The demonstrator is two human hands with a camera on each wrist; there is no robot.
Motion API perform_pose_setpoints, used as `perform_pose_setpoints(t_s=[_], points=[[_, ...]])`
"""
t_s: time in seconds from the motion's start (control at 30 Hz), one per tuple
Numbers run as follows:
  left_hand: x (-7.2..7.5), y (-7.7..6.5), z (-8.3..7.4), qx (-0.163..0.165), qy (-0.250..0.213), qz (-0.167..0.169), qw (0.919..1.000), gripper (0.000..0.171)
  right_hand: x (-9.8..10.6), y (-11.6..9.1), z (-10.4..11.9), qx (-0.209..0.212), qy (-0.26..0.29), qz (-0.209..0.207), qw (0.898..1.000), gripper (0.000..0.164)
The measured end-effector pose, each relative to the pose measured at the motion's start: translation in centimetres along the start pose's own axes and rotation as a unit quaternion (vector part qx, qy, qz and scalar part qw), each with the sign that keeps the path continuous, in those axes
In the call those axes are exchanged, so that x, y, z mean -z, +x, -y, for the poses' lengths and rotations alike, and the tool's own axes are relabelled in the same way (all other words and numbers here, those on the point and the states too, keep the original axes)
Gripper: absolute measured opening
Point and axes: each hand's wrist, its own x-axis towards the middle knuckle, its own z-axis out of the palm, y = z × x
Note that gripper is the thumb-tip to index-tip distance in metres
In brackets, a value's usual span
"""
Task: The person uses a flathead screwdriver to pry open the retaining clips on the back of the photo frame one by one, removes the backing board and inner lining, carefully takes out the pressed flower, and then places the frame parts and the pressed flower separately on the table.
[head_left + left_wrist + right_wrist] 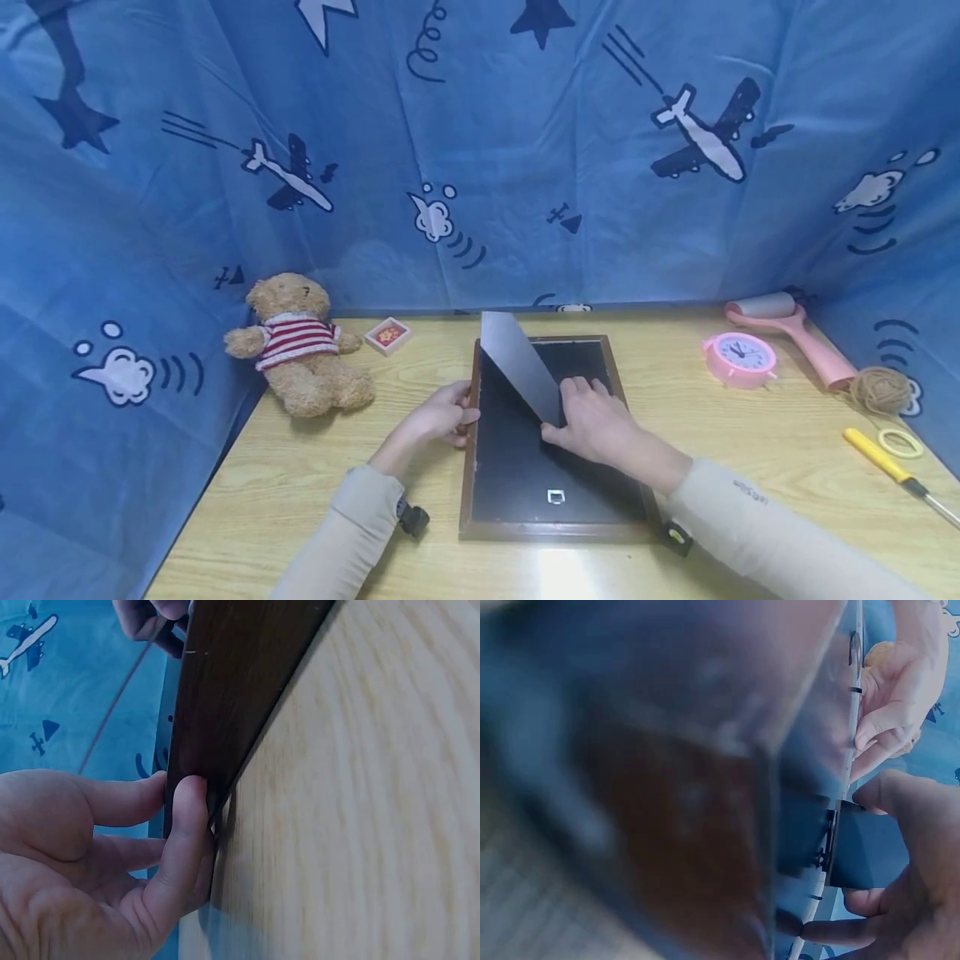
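Observation:
A dark brown picture frame (495,531) lies face down on the table, its black back upward. From that back a grey easel stand (517,358) tilts up toward the far left. My left hand (446,414) grips the frame's left side; in the left wrist view, thumb and fingers of this hand (112,862) pinch the brown edge. My right hand (600,425) holds the stand near its lower end, above the backing. The right wrist view shows the thumb and fingers of that hand (922,862) at either side of the dark stand panel (870,851).
A teddy bear (300,350) and a small red-and-white box (388,335) are at the back left. On the right are a pink alarm clock (741,360), a pink lint roller (813,346), a twine ball (879,390), a yellow ring (902,443) and a yellow-handled screwdriver (877,454).

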Motion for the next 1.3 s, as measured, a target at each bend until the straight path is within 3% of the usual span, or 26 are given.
perform_pose_setpoints(t_s=[0.27, 0.6, 0.8, 1.07, 1.3], points=[[0.0, 0.1, 0.1, 0.008, 0.002, -0.010, 0.9999, 0.069, 0.1, 0.1, 0.0, 0.000, 0.022, -0.003, 1.000, 0.056], [-0.1, 0.1, 0.0, 0.024, 0.003, -0.018, 0.9995, 0.071, 0.2, -0.4, 0.2, 0.019, 0.011, -0.029, 0.999, 0.053], [-0.2, 0.2, 0.0, 0.026, -0.005, -0.027, 0.9993, 0.072, 0.3, -0.2, -0.3, 0.028, 0.030, -0.010, 0.999, 0.052], [-0.4, 0.1, 0.3, 0.028, 0.000, -0.034, 0.9990, 0.071, 0.2, -0.6, -0.3, -0.002, 0.069, 0.018, 0.997, 0.053], [-0.1, 0.3, -0.4, 0.026, 0.003, -0.029, 0.9992, 0.071, 0.7, -0.4, -0.8, 0.024, 0.068, 0.009, 0.997, 0.050]])
